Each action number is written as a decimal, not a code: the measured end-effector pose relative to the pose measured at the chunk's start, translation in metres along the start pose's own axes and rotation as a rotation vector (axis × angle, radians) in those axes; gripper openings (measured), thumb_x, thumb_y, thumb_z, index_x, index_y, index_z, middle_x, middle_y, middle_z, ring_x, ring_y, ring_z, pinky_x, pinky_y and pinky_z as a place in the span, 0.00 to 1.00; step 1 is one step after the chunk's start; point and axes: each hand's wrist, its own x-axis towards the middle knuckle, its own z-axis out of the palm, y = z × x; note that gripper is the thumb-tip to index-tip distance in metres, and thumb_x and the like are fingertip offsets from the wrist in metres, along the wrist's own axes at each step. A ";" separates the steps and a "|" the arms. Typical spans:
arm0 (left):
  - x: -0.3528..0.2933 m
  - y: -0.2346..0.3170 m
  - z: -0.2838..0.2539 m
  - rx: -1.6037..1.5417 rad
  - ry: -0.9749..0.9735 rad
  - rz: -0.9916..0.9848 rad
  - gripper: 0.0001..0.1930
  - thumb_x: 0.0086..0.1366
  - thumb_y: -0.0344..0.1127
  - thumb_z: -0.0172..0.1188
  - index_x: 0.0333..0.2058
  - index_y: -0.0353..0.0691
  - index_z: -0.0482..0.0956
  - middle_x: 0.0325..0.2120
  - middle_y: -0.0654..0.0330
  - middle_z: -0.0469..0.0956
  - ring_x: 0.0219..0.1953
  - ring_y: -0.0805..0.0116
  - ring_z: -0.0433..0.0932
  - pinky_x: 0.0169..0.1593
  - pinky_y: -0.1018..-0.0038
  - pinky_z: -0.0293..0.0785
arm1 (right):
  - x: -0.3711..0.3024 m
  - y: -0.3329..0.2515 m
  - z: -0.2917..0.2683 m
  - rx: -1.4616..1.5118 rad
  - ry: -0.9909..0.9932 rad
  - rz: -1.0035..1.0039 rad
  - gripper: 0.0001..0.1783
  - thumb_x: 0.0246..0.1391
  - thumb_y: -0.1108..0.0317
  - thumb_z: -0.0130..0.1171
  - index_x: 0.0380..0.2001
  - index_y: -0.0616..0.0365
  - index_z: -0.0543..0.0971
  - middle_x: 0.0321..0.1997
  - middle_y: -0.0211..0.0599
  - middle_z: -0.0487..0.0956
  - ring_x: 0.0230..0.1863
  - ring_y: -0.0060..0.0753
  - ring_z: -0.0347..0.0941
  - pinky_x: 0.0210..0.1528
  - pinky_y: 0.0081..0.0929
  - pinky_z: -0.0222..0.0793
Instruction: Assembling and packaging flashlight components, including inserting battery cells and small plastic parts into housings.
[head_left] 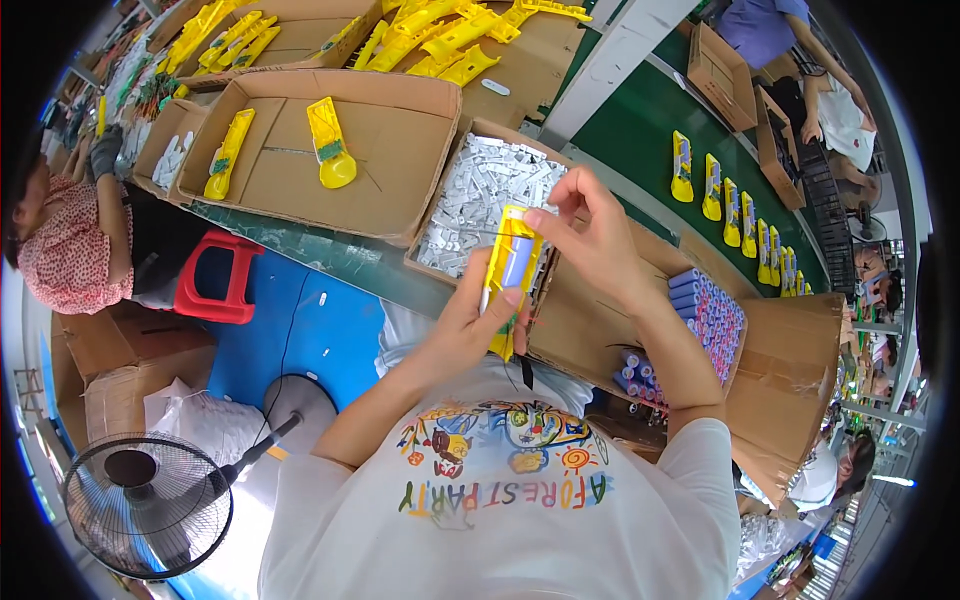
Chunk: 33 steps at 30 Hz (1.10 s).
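My left hand (468, 322) grips a long yellow plastic housing (497, 275) from below, thumb along its side. A purple cylindrical battery cell (517, 262) lies lengthwise in the housing's open cavity. At the far end of the housing is my right hand (595, 235), its thumb pressed on the rim and its fingers curled; anything small between those fingertips is hidden. Thin dark wires hang near the lower end. Just beyond the hands stands a cardboard box (412, 255) full of small white and grey plastic strips (487, 185).
A cardboard tray (390, 215) at left holds two yellow housings with green boards. Purple cells (705, 315) stand in a box at right. On the green conveyor (640, 135) is a row of yellow housings (733, 213). A fan (150, 505), a red stool (218, 278) and co-workers surround the bench.
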 end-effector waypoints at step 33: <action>0.024 0.004 0.019 -0.057 0.067 0.178 0.24 0.64 0.28 0.46 0.57 0.42 0.53 0.40 0.57 0.69 0.38 0.70 0.71 0.46 0.72 0.71 | -0.033 -0.046 -0.035 0.081 -0.201 0.155 0.07 0.53 0.73 0.60 0.36 0.60 0.79 0.33 0.28 0.78 0.33 0.18 0.75 0.32 0.23 0.71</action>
